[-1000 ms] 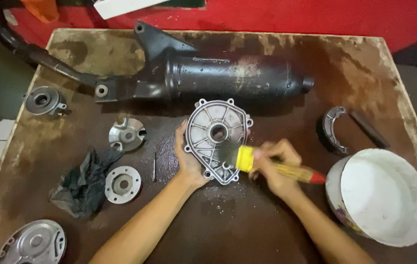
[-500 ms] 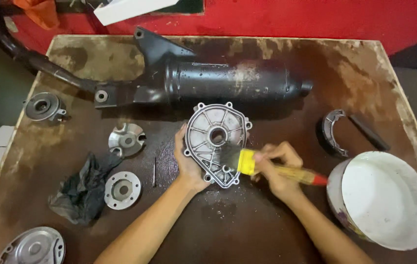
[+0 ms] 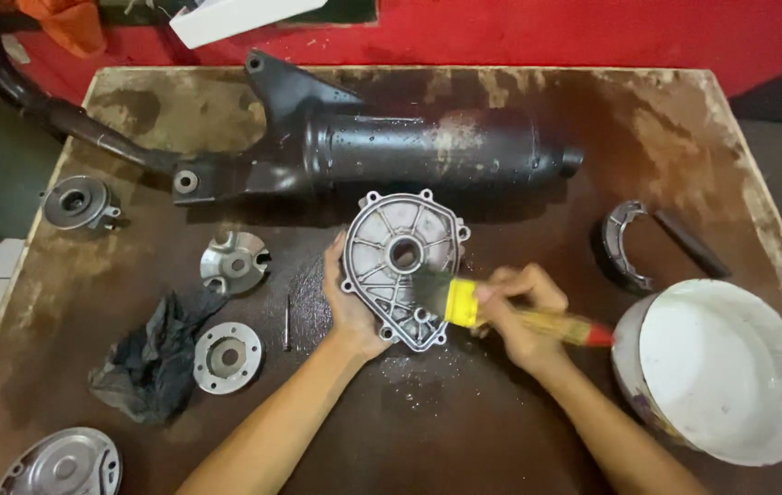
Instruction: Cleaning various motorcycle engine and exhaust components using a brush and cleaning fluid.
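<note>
We counted one ribbed cover (image 3: 400,266), one brush (image 3: 501,313), one black muffler (image 3: 428,151), one white bucket (image 3: 721,376), one black rag (image 3: 148,362) and one curved brake shoe (image 3: 622,243). Four smaller round metal parts lay on the left of the table (image 3: 519,431): a hub (image 3: 77,202) near the edge, a finned disc (image 3: 233,263), a flanged ring (image 3: 227,356) and a plate (image 3: 66,463) at the bottom corner.

The cover sat mid-table, just below the muffler, tilted up on its lower edge. Our left hand (image 3: 347,307) cupped its left rim, fingers curled behind it and the thumb along the edge. Our right hand (image 3: 519,312) was closed tight round the brush handle, its dark bristles touching the cover's lower right face. The bucket stood just beside that wrist.
</note>
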